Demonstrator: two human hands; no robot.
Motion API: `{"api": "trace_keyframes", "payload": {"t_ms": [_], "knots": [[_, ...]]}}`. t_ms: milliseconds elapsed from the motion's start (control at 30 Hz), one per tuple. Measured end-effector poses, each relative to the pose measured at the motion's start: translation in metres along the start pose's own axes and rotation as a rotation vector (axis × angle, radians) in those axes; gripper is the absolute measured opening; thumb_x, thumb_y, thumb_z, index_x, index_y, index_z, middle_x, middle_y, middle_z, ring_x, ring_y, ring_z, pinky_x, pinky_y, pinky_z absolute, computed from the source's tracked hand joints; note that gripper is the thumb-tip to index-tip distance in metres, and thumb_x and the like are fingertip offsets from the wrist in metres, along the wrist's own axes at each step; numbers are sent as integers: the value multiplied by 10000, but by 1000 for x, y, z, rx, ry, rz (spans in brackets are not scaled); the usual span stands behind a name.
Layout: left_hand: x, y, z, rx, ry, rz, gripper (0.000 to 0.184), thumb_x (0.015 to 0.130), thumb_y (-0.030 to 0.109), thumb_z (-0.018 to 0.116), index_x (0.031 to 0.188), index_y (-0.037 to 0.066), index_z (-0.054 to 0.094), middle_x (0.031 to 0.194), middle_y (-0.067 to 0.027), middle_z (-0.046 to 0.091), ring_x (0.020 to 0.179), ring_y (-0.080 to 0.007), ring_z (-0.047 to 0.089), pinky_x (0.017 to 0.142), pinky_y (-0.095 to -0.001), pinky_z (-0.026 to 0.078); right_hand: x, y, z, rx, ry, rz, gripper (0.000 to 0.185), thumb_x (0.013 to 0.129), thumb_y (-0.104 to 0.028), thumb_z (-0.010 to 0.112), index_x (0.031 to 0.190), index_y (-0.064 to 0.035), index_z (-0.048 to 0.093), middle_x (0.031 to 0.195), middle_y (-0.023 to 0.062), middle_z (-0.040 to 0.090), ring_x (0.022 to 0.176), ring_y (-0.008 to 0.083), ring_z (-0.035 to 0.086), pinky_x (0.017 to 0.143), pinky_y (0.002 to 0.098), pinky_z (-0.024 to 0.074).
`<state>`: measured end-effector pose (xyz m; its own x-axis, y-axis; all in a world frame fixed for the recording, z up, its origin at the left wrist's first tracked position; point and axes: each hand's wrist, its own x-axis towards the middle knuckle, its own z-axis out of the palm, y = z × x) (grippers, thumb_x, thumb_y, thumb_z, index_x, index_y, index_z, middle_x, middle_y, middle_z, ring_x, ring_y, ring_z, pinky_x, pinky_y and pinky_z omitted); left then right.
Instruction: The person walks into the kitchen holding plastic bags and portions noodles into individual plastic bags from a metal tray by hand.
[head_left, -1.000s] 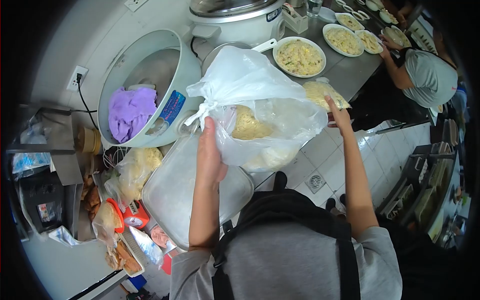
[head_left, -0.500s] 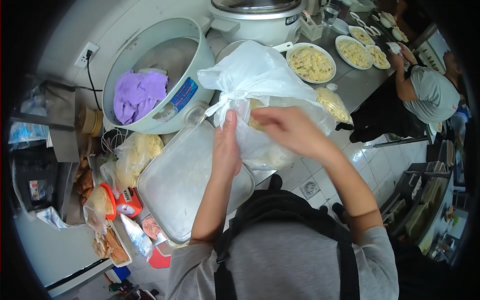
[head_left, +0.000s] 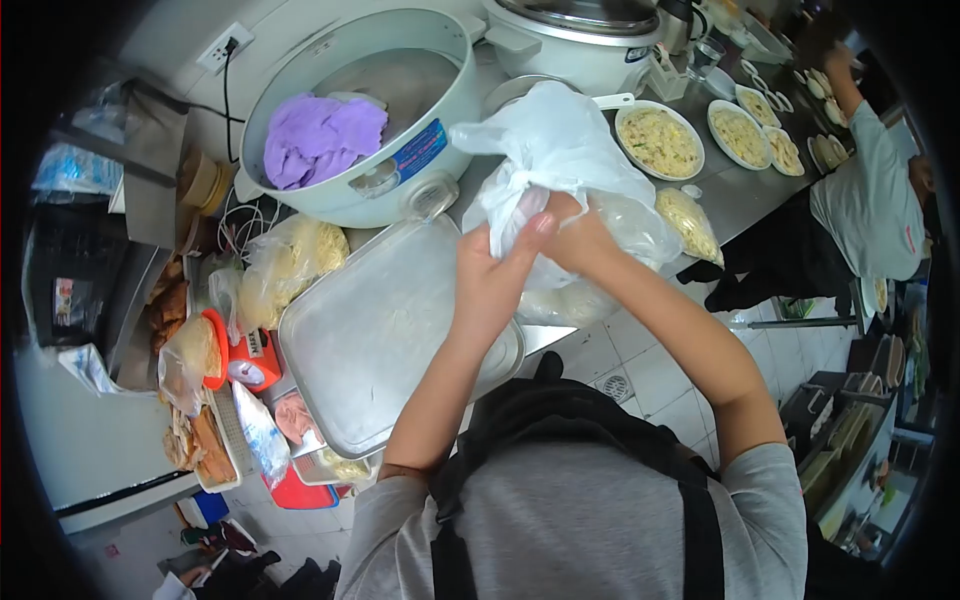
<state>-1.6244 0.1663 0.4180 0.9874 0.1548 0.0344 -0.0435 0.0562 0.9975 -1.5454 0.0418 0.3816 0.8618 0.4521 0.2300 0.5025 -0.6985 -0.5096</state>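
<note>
A knotted white plastic bag [head_left: 570, 130] sits in front of me at the counter's edge, and its contents cannot be made out. My left hand [head_left: 495, 275] grips the bag's near side just below the knot, thumb pointing up. My right hand [head_left: 578, 235] is closed at the torn or gathered plastic beside the knot; its fingertips are partly hidden in the folds. The two hands are close together. A metal tray [head_left: 370, 320] lies to the left of the bag, and a bag of yellow noodles [head_left: 688, 225] lies to its right.
A large open rice cooker [head_left: 300, 207] with a purple cloth [head_left: 322, 140] stands back left, a lidded cooker [head_left: 570, 50] behind. Plates of fried rice [head_left: 660, 142] line the counter. A red scale [head_left: 252, 360] stands left. Another person [head_left: 868, 205] works at the right.
My right hand has moved from a blurred position over the bag to the knot, closing on the plastic beside my left hand. The view has shifted, and the other person has raised an arm.
</note>
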Motion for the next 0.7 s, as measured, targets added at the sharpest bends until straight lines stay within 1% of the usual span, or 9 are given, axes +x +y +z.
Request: {"api": "trace_keyframes", "payload": {"t_ms": [100, 133, 233, 267, 367, 467, 567, 633, 700], "knots": [[22, -2, -4, 203, 262, 356, 387, 840, 218, 736, 1142, -6, 643, 889, -63, 689, 740, -148, 617, 716, -274, 489, 13, 5, -13, 214, -14, 109, 471, 728, -154, 718, 1160, -4, 605, 1051, 176, 665, 960, 271, 649, 867, 379, 491], [32, -10, -13, 317, 309, 446, 450, 803, 160, 730, 1207, 0, 610, 955, -135, 689, 824, -232, 654, 804, -314, 499, 10, 0, -28, 299, 11, 108, 496, 702, -151, 729, 1157, 3, 604, 1045, 175, 667, 961, 267, 648, 877, 376, 488], [40, -37, -34, 725, 372, 530, 499, 770, 84, 702, 1250, 20, 584, 1010, -163, 677, 901, -258, 659, 824, -328, 496, 1, -7, -39, 461, 98, 56, 524, 624, -146, 753, 1101, 28, 624, 985, 154, 679, 933, 227, 653, 859, 332, 493], [43, -54, -40, 353, 314, 304, 489, 744, 29, 665, 1228, 27, 590, 1017, -172, 677, 919, -272, 666, 813, -337, 500, -4, -14, -47, 447, 31, 74, 510, 623, -142, 752, 1087, 29, 629, 977, 151, 681, 918, 219, 653, 844, 325, 496], [18, -35, -65, 380, 276, 178, 434, 744, 19, 651, 1175, 14, 602, 1018, -185, 675, 912, -295, 668, 788, -348, 504, -16, -43, -70, 437, -161, 124, 461, 614, -123, 751, 1035, 29, 640, 950, 121, 681, 849, 189, 638, 791, 294, 497], [-22, -61, -103, 520, 229, 82, 397, 736, 9, 655, 1130, -10, 604, 1020, -201, 673, 901, -312, 670, 773, -351, 507, -28, -44, -39, 609, -198, 94, 352, 634, -59, 725, 967, 25, 647, 914, 74, 667, 835, 136, 617, 765, 268, 494], [-85, -50, -120, 670, 291, -215, 357, 743, 14, 637, 1095, -36, 611, 948, -152, 664, 920, -237, 650, 809, -362, 498, -34, -52, 10, 892, -194, 135, 312, 651, -93, 713, 945, 3, 671, 830, 52, 658, 706, 124, 598, 703, 270, 500], [-131, -78, -119, 942, 299, -300, 505, 720, 3, 659, 1209, -35, 537, 1076, -200, 610, 1040, -330, 607, 873, -411, 478, -33, -63, 41, 1047, -215, 189, 293, 656, -72, 699, 932, 18, 659, 831, 35, 654, 698, 129, 592, 694, 272, 498], [-165, -95, -104, 957, 449, -56, 684, 713, -3, 675, 1342, -21, 408, 1205, -207, 530, 1121, -378, 544, 921, -429, 455, -31, -80, 70, 1207, -296, 309, 283, 653, -45, 682, 925, 26, 648, 836, 31, 648, 705, 133, 588, 689, 275, 498]]}}
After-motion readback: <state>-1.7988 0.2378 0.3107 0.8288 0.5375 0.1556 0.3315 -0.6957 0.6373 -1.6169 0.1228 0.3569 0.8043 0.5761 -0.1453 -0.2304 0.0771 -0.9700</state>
